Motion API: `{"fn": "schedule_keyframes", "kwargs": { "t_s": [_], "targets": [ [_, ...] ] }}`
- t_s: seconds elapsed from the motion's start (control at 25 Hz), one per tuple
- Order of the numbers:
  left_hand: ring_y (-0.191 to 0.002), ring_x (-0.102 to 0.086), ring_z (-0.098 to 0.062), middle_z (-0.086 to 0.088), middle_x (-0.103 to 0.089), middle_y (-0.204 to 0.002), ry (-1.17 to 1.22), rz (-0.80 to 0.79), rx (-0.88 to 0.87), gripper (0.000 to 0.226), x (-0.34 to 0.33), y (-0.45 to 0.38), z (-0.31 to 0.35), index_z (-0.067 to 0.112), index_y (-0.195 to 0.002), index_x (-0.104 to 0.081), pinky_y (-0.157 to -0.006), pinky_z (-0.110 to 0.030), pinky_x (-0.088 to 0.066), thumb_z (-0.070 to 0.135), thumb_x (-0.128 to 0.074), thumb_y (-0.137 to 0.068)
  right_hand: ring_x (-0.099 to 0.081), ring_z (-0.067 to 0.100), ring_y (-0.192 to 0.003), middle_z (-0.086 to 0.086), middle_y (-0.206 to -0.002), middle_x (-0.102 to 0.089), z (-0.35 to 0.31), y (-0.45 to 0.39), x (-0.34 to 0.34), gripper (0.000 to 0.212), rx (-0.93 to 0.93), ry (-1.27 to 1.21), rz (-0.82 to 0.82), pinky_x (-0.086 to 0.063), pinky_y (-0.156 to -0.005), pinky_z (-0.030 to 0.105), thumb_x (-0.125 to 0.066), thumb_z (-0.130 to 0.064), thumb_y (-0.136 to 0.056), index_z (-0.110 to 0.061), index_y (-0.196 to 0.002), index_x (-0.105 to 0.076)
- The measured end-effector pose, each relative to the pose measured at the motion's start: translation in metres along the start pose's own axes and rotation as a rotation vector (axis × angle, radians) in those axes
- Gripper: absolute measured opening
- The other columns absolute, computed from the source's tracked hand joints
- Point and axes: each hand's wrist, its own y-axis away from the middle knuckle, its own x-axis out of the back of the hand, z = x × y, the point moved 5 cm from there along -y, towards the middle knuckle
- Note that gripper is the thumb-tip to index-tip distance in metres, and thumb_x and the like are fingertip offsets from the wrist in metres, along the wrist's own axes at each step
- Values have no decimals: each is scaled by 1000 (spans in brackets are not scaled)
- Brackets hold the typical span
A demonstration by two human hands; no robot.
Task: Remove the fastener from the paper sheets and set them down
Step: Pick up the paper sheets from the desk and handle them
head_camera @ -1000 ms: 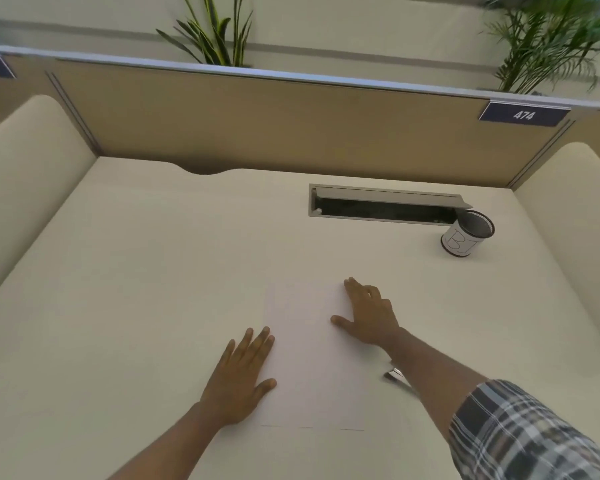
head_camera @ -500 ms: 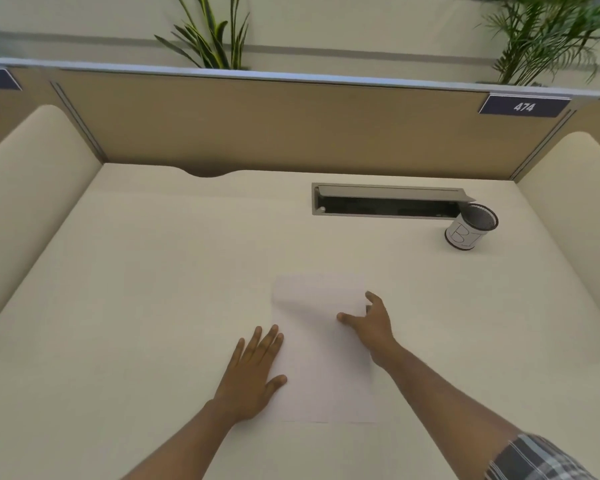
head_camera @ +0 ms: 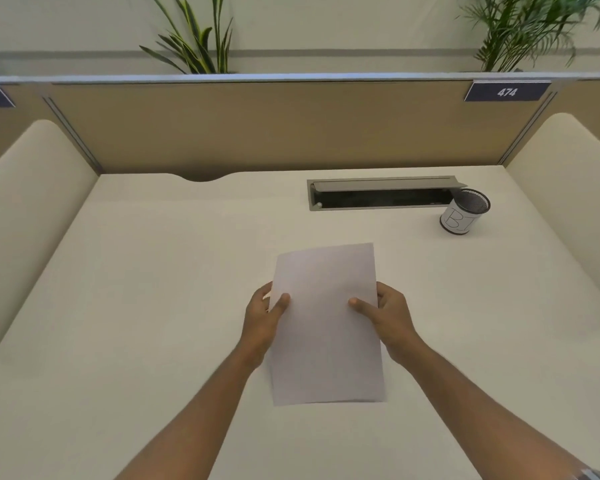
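Note:
The white paper sheets (head_camera: pixel 326 323) are held up off the cream desk (head_camera: pixel 136 306), tilted toward me, at the centre of the view. My left hand (head_camera: pixel 262 323) grips their left edge with the thumb on top. My right hand (head_camera: pixel 388 318) grips the right edge the same way. No fastener shows on the sheets or on the desk; the sheets' underside and the desk beneath them are hidden.
A mesh pen cup (head_camera: pixel 465 212) with a white label stands at the back right beside an open cable slot (head_camera: pixel 381 194). A tan partition (head_camera: pixel 257 126) closes the back, padded side panels flank the desk, and plants rise behind.
Both hands went from lying flat on the sheets to gripping their side edges, and the sheets have come up off the desk. A small metal object seen by my right forearm is no longer visible.

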Motion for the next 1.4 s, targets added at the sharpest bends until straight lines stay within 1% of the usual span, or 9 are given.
{"fn": "schedule_keyframes", "kwargs": {
  "t_s": [0.16,0.36,0.48,0.64,0.88,1.0,1.2,1.28,1.4],
  "targets": [
    [-95,-75,-22,-6,-78,-106,70,69,-119,17,2,14,24,12,-107,-62,-77,-31,-57,15,-70,-93,-78,33,-90,9,-99,-81,-22,10,9,17,128,21,111,-65,-77,44,-79,-11,-89,-12,-105,-74],
    [-80,-76,-23,-10,-80,-91,116,62,-302,20,-8,56,69,5,-105,-53,-70,-31,-59,12,-68,-94,-78,25,-86,7,-96,-81,-52,24,8,15,281,11,208,-65,-75,40,-78,-12,-91,-10,-105,-75],
    [-83,-77,-23,-13,-80,-94,178,2,-353,19,5,74,85,5,-107,-52,-73,-27,-60,5,-66,-93,-78,28,-93,9,-108,-81,-70,28,13,29,294,-135,79,-64,-78,35,-79,-10,-89,-5,-116,-73],
    [-86,-77,-23,-9,-81,-93,58,-51,-314,17,9,79,78,1,-110,-55,-73,-26,-58,1,-63,-95,-77,39,-95,14,-105,-81,-70,28,12,26,280,-80,63,-65,-81,48,-82,-12,-86,-5,-111,-76],
    [-93,-72,-11,5,-73,-101,-16,110,-413,15,-10,74,74,31,-108,-53,-80,-31,-60,22,-60,-99,-75,7,-87,-3,-99,-78,-58,42,-5,23,371,41,236,-58,-71,17,-78,-15,-90,-15,-112,-71],
    [-92,-66,0,11,-66,-106,-78,160,-370,11,-20,66,60,39,-104,-50,-82,-35,-59,29,-55,-101,-73,2,-89,-7,-100,-77,-44,39,-12,17,314,117,241,-54,-72,18,-75,-16,-93,-21,-109,-70],
    [-95,-65,4,20,-63,-107,-135,140,-349,18,-28,58,45,43,-105,-48,-72,-16,-51,27,-57,-100,-71,7,-80,-9,-89,-76,-37,33,-8,19,271,161,252,-53,-70,24,-69,-13,-97,-32,-91,-69],
    [-89,-68,-13,15,-65,-96,-225,173,-350,13,-24,52,45,34,-104,-50,-65,-20,-51,22,-55,-101,-72,18,-90,-8,-98,-75,-34,31,-3,16,234,160,237,-54,-77,31,-71,-13,-95,-26,-103,-69],
    [-64,-61,-20,6,-61,-75,-519,195,-513,8,-13,45,72,19,-97,-48,-51,-26,-44,14,-52,-102,-65,15,-113,-4,-131,-65,-61,30,21,63,325,139,340,-53,-96,31,-84,-14,-85,-17,-139,-51]
  ]
}}
